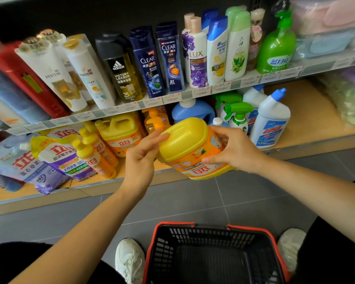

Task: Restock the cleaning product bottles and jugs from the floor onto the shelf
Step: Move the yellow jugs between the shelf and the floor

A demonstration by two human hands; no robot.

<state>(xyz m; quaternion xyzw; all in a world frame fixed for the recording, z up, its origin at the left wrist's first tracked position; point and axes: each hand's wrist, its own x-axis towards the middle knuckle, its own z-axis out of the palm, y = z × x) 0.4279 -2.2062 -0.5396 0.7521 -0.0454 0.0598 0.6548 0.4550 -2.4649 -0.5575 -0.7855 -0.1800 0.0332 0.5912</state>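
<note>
A black mesh shopping basket (211, 235) with a red rim sits on the grey tiled floor (193, 201), between two white shoes (129, 259). Higher up stands a row of shampoo bottles (148, 62) with a green pump bottle (277, 50) at its right end, price labels (170, 98) running beneath them. Plastic-wrapped folded cloths (326, 21) lie stacked at far right

head-worn view, facing down, near shelf (307, 119)

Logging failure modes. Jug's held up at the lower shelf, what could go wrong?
1. The jug is tilted and held by its sides: only the grip of the right hand wraps it, the left hand just touches, so it might slip.
2. Pump bottles stand close behind; pushing it in could topple them.
</note>
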